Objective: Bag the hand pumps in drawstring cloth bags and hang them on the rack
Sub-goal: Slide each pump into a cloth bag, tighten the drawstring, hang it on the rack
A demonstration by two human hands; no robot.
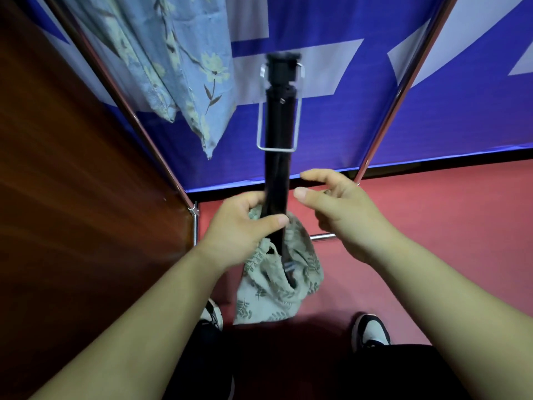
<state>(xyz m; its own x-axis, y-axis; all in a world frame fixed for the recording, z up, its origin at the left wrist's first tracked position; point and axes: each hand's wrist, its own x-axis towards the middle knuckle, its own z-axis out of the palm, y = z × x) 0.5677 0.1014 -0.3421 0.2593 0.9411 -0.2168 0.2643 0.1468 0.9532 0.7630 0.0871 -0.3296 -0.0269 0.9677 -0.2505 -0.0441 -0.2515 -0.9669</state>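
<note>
Head view: black hand pump (pixel 276 168) runs up the ctr of the frame, top end toward the upper middle, w/ a silver wire loop (pixel 261 125) around its upper barrel. Its btm end sits inside the leaf-print cloth bag (pixel 274 287), which hangs at lower ctr w/ its mouth bunched around the barrel. The left hand (pixel 245 223), just left of ctr, grips the pump where it enters the bag, thumb curled across the barrel and the bag's rim caught under the fingers. The right hand (pixel 346 215), right of ctr, is released and holds nothing: fingers loosely spread, thumb and forefinger pointing at the barrel, just beside it but apart. Upper left: a blue floral cloth bag (pixel 178 70) hangs down next to the rack's left chrome pole (pixel 124 111); the right chrome pole (pixel 403 82) slants across the upper right. Behind both, a blue and white banner (pixel 375 134) fills the top half. Brown wood panel (pixel 72 183) takes the left edge, red floor (pixel 447 226) the right. Two shoes show at the btm, one (pixel 372 333) right of the bag, one (pixel 212 313) left.
</note>
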